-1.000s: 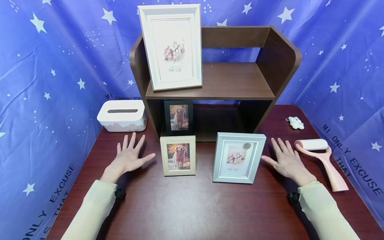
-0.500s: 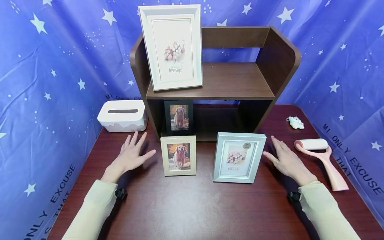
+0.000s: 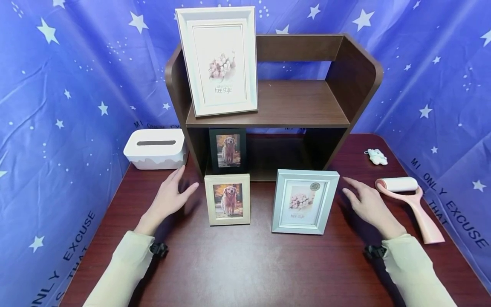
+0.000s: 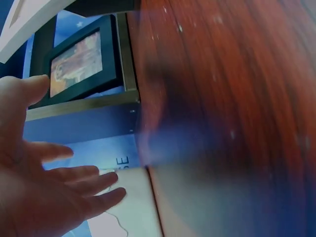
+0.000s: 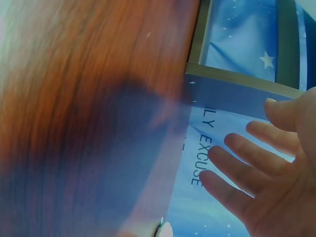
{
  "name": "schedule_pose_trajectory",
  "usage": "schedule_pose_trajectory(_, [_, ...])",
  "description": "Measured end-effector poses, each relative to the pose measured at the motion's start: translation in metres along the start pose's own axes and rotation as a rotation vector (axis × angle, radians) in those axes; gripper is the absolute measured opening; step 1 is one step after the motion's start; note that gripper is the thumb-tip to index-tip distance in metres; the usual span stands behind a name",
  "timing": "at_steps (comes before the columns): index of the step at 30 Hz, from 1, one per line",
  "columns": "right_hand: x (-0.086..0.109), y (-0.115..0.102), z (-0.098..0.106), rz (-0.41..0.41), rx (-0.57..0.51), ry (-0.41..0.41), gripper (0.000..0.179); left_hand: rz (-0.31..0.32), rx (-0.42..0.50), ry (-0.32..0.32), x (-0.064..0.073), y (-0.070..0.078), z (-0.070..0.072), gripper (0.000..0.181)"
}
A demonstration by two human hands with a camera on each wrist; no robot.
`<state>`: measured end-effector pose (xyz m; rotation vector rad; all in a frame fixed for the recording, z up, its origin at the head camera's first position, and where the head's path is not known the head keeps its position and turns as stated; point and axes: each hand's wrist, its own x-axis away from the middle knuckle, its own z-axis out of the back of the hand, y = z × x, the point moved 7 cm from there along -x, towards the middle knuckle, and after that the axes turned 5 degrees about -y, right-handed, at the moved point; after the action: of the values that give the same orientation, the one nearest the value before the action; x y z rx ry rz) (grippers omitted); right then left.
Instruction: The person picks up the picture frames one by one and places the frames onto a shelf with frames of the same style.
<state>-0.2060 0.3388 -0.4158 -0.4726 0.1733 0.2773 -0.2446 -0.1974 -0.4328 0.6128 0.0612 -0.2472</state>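
Note:
My left hand [image 3: 167, 199] hovers at the left of the cream picture frame [image 3: 208, 200], thumb apart from the fingers and nothing in its grasp. The cream frame stands on the table and holds a dog photo. On the other side, my right hand [image 3: 370, 207] is beside the light blue picture frame [image 3: 277, 204], fingers extended, palm turned inward. Both palms face each other. In the left wrist view the fingers [image 4: 81, 187] are spread, with a black picture frame [image 4: 112, 59] beyond. The right wrist view shows spread fingers [image 5: 237, 170] too.
A brown two-tier shelf [image 3: 299, 98] stands at the back, a large white picture frame [image 3: 251, 64] on its upper tier. A white tissue box [image 3: 155, 157] is at the left. A pink-handled lint roller [image 3: 422, 213] and a small white bear charm [image 3: 377, 157] lie at the right.
Both hands have turned from palms down with fingers spread to palms facing inward, fingers closer together. The left hand has shifted slightly right. The picture frames stay in place.

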Motion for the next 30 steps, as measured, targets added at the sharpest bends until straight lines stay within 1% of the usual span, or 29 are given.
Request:
schedule_pose_trajectory(3, [0.001,0.001,-0.001,-0.039,-0.044,-0.025,0.038,-0.039,0.037,0.100,-0.002,0.003,0.005,0.073])
schedule_pose_trajectory(5, [0.003,0.002,-0.002,-0.062,-0.072,-0.052,0.039,-0.049,0.065,0.152,-0.003,0.005,0.008,0.068])
schedule_pose_trajectory(9, [0.006,0.000,-0.003,-0.088,-0.122,-0.093,0.040,-0.044,0.096,0.226,-0.006,0.008,0.013,0.061])
schedule_pose_trajectory(15, [0.008,-0.005,-0.002,-0.096,-0.161,-0.106,0.039,-0.080,0.106,0.333,-0.014,0.017,0.022,0.053])
schedule_pose_trajectory(19, [0.010,-0.008,-0.001,-0.110,-0.180,-0.110,0.040,-0.081,0.128,0.378,-0.020,0.022,0.025,0.049])
schedule_pose_trajectory(23, [0.012,-0.008,-0.003,-0.106,-0.219,-0.109,0.039,-0.070,0.147,0.412,-0.023,0.023,0.025,0.046])
schedule_pose_trajectory(30, [0.015,-0.011,-0.007,-0.068,-0.416,-0.113,0.037,-0.061,0.205,0.449,-0.026,0.023,0.024,0.043])
